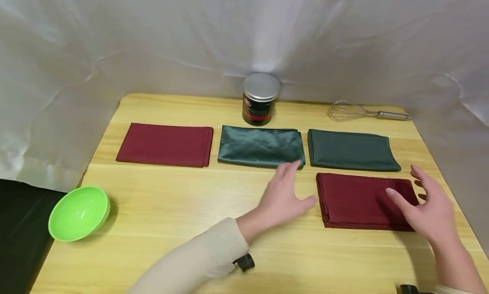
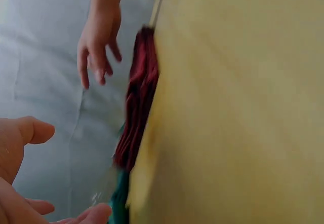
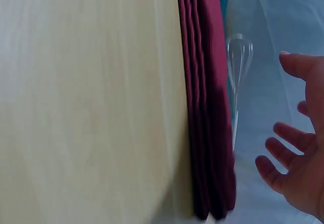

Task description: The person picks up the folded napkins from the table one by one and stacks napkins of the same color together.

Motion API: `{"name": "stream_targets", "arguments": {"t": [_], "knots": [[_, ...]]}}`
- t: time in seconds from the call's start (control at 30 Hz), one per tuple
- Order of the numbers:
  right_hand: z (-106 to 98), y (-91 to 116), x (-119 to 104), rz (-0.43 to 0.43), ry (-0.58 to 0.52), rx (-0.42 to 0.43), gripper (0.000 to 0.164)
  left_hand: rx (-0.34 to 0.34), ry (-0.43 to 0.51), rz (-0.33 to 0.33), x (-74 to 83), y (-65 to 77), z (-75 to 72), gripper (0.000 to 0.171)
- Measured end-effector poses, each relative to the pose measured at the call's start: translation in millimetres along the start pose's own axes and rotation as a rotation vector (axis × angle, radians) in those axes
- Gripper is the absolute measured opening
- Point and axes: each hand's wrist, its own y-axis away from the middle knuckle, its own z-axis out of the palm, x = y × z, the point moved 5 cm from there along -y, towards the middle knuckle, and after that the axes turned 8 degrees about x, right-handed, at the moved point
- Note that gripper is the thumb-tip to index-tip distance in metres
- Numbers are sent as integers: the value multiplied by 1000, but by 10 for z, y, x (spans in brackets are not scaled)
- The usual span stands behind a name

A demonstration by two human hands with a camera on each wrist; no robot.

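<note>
A folded dark red cloth lies at the front right of the table, between my two hands. My left hand hovers just left of it, thumb and fingers spread apart, holding nothing. Over the cloth's right end is my right hand, its fingers also spread and nothing in them. In the right wrist view the red cloth shows its stacked layers, apart from the right hand. Behind it lie a folded dark green cloth and a shinier green cloth. A second red cloth lies at the left.
A black espresso tin with a silver lid stands at the back. A whisk lies at the back right. The green bowl sits at the table's left edge. Pale grey sheeting hangs behind the wooden table.
</note>
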Motion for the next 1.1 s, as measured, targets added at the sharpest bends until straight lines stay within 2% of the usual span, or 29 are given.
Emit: {"name": "stream_targets", "arguments": {"t": [0.13,0.33,0.43,0.57,0.73,0.93,1.1], "knots": [[-90,0,231,73,33,-9,82,-60,108,-46,57,5,274,84],[-94,-28,481,129,109,-143,87,-129,287,-245,63,38,549,81],[-70,-47,553,135,124,-187,89,-129,337,-332,65,45,610,82],[-80,-34,616,160,109,-218,88,-81,377,-389,109,-5,666,78],[-58,-11,680,246,26,-256,87,-36,426,-491,143,-36,697,79],[-45,-10,742,387,-119,-291,86,2,593,-619,169,-18,735,82],[-17,9,759,509,-328,-276,57,35,703,-662,160,-30,777,81]]}}
